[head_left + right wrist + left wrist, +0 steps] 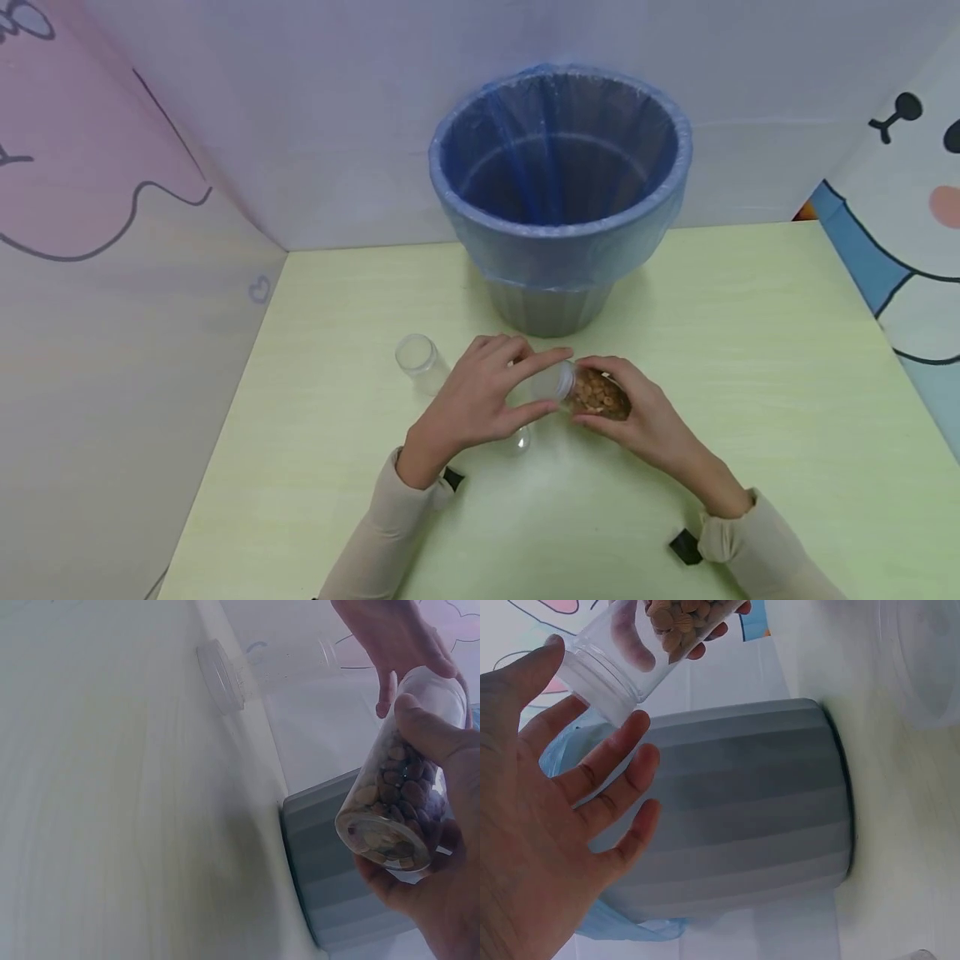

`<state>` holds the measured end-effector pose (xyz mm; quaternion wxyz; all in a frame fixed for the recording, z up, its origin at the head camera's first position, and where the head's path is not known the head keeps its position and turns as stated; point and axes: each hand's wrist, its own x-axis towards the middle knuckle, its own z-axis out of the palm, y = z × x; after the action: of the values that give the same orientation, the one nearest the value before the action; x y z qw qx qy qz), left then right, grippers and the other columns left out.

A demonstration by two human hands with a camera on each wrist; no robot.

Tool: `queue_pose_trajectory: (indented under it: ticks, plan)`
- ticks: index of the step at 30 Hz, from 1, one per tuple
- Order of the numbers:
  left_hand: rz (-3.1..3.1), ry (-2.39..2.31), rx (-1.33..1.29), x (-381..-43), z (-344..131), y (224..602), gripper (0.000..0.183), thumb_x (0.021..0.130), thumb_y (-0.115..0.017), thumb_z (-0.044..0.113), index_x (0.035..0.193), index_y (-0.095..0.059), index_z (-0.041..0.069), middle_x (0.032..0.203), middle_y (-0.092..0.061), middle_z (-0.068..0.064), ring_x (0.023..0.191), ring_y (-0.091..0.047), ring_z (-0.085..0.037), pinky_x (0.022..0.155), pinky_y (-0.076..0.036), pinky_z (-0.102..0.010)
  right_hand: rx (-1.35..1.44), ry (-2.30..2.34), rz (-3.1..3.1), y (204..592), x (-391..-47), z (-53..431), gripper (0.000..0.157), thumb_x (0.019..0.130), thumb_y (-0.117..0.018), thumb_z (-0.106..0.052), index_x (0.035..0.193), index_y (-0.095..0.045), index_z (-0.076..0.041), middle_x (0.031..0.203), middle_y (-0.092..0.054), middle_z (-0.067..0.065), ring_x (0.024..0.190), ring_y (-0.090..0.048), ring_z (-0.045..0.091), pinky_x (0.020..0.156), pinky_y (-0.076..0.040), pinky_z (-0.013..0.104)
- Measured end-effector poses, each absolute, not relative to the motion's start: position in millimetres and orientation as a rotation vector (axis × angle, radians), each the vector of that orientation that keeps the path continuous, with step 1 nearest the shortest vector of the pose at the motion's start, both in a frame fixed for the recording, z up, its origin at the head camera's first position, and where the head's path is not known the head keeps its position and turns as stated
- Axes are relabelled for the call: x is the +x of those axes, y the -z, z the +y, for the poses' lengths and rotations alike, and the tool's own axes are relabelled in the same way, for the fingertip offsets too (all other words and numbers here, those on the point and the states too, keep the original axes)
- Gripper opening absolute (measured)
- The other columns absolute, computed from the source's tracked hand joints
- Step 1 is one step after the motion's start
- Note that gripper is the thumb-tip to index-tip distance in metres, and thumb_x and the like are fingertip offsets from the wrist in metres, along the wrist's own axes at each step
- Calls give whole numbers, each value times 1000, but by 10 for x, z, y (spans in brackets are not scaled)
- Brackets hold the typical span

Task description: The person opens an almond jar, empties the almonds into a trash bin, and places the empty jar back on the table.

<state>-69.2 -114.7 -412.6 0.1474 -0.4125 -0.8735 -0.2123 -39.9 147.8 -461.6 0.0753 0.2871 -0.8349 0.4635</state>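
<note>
Head view: a clear jar [592, 398] of brown pieces [405, 787] is held tilted above the table [765, 358] by the right hand [651, 417], its fingers curled round the body. At the jar's mouth is a whitish lid [553, 382], about which the fingers of the left hand [472, 396] are spread. Progress is judged to be early: the lid has not been parted from the jar, though looseness cannot be told. No contents are seen in the second jar [416, 354], stood upright beside the left hand. Forward movement is limited by the lined bin [558, 223]; bare table is available rightward, and the left edge is bounded by a wall panel [135, 375].
</note>
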Motion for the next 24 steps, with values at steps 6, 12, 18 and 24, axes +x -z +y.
queue_pose_trajectory:
  ticks: [6, 12, 18, 24]
  plan:
    - [-2500, 604, -1166, -699, -1124, 4122, 57, 92, -72, 58, 142, -65, 31, 96, -63, 8, 89, -61, -12, 96, -49, -38, 859, -1375, -2513, 4612, -391, 1491, 82, 71, -94, 0, 142, -55, -10, 135, -63, 7, 115, -59, 7, 88, -52, 15]
    - [-2499, 606, -1162, -708, -1115, 4125, 56, 91, -73, 58, 139, -66, 29, 100, -67, 7, 95, -65, -13, 94, -49, -38, 840, -1364, -2515, 4619, -383, 1499, 83, 70, -94, 0, 142, -56, -11, 132, -63, 7, 112, -60, 9, 87, -51, 16]
    - [-2497, 645, -1143, -733, -1115, 4117, 55, 91, -76, 53, 137, -67, 24, 111, -73, 6, 103, -68, -14, 97, -50, -38, 826, -1357, -2521, 4610, -378, 1516, 81, 69, -95, -1, 140, -56, -8, 131, -64, 8, 113, -59, 8, 89, -49, 13]
    - [-2539, 731, -1139, -747, -1128, 4146, 56, 92, -77, 49, 137, -64, 20, 119, -74, 5, 103, -68, -12, 100, -49, -37, 795, -1327, -2519, 4640, -385, 1554, 83, 67, -96, -2, 140, -57, -9, 131, -65, 8, 114, -59, 8, 92, -44, 9]
